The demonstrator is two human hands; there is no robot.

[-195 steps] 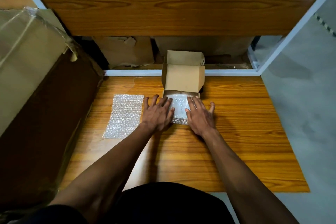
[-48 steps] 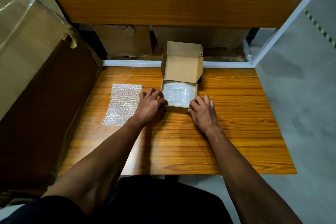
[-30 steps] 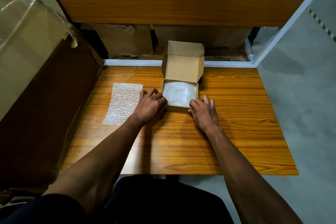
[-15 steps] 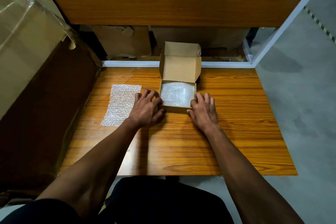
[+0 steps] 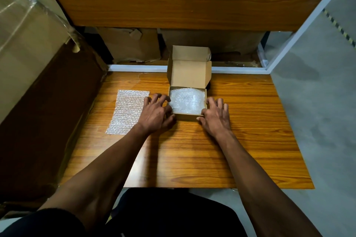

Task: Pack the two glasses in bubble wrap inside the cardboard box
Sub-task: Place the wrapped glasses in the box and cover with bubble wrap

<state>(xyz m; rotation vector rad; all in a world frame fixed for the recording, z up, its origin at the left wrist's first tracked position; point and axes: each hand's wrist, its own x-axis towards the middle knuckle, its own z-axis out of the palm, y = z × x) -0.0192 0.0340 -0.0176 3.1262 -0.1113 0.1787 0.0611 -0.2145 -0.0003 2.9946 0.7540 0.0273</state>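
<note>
Cardboard box (image 5: 189, 116) sits squarely, lid upright at its far edge, hands flanking.

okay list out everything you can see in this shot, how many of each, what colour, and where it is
small cardboard box: one, brown, middle of the table, lid standing open at the back
bubble wrap bundle: one, clear, inside the small box
bubble wrap sheet: one, clear, flat on the table left of the box
table: one, orange wood grain, under everything
shelf frame: one, white, behind and above the table
wooden panel: one, brown, across the top
big carton: one, tan, taped, far left
cardboard pieces: a few, brown, under the shelf at the back
floor: grey, right side
left hand: one, against the box's left side
right hand: one, against the box's right side
</note>
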